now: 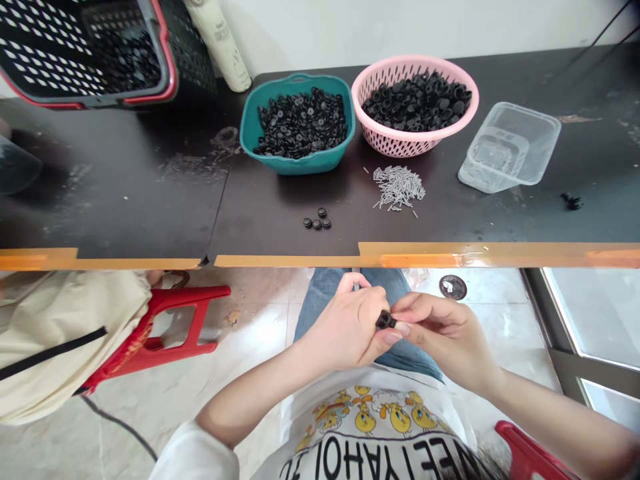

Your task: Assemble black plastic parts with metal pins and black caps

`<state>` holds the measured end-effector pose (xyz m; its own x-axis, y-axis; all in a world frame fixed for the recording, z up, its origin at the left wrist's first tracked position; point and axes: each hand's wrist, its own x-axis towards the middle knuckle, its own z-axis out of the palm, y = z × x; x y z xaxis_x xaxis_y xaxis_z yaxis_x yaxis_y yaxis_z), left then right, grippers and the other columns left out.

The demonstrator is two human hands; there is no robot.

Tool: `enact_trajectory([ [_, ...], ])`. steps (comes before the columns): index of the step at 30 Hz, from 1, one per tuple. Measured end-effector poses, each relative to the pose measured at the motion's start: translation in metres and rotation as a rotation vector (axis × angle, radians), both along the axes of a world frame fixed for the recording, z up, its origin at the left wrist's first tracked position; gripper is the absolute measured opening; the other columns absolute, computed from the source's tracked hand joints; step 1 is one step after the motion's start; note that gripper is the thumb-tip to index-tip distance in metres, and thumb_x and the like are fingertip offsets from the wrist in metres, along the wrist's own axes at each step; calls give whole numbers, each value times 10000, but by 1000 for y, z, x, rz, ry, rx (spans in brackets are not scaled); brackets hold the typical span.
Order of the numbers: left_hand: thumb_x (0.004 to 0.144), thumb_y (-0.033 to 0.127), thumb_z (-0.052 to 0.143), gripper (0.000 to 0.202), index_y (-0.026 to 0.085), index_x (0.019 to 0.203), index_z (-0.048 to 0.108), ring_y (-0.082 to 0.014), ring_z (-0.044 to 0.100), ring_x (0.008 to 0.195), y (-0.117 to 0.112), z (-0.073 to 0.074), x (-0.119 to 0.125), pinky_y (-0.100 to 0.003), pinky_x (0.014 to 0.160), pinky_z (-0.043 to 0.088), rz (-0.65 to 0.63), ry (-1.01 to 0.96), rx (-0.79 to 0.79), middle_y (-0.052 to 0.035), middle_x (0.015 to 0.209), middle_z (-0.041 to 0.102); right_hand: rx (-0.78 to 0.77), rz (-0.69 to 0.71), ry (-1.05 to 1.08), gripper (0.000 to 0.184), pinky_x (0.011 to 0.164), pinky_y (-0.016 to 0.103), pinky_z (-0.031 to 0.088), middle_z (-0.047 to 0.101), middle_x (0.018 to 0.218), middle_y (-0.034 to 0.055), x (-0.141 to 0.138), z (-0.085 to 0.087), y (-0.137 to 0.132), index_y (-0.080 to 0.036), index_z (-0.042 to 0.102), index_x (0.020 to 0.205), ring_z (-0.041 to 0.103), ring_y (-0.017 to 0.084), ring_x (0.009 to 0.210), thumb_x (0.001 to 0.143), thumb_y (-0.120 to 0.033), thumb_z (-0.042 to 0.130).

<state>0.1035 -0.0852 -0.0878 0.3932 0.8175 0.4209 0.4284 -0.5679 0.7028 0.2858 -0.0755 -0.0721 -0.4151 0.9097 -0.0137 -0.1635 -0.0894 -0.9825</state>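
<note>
Over my lap, below the table's front edge, my left hand (353,327) is closed around a small black plastic part (385,321). The fingers of my right hand (445,333) pinch at the right side of this same part. Fingers cover much of it, and whether a second piece is between them I cannot make out. On the table ahead lie several round black pieces (317,222) in a small cluster. To their right is a loose pile of small grey metal pins (399,187).
A teal basin (297,164) and a pink basket (400,141) hold many black parts. Right of them a clear plastic tub (543,150) lies tilted. A black crate (193,63) and a white bottle (223,47) stand back left. Another person sits by a red stool (195,327).
</note>
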Motion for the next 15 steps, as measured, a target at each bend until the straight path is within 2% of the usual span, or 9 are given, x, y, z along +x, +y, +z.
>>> enact_trajectory([
  [4, 1044, 626, 199, 489, 221, 836, 376, -129, 448, 567, -1, 1, 1, -387, 866, 420, -24, -39, 3, 44, 694, 503, 106, -45, 31, 159, 725, 142, 583, 761, 849, -22, -2, -7, -3, -284, 791, 881, 717, 80, 771, 848, -128, 799],
  [8, 1027, 659, 213, 501, 224, 831, 367, -133, 432, 557, 0, 2, 0, -396, 865, 418, -18, -27, -13, 42, 688, 509, 184, -82, 58, 150, 686, 181, 583, 744, 847, -9, -6, -12, -4, -283, 787, 891, 702, 101, 755, 848, -140, 807],
  [15, 1031, 648, 194, 512, 225, 808, 376, -139, 399, 551, 1, 3, -4, -402, 855, 430, -41, 12, -43, 28, 677, 524, 140, -113, 70, 72, 646, 235, 588, 728, 826, 15, -10, -16, -7, -264, 773, 850, 694, 134, 731, 867, -200, 799],
])
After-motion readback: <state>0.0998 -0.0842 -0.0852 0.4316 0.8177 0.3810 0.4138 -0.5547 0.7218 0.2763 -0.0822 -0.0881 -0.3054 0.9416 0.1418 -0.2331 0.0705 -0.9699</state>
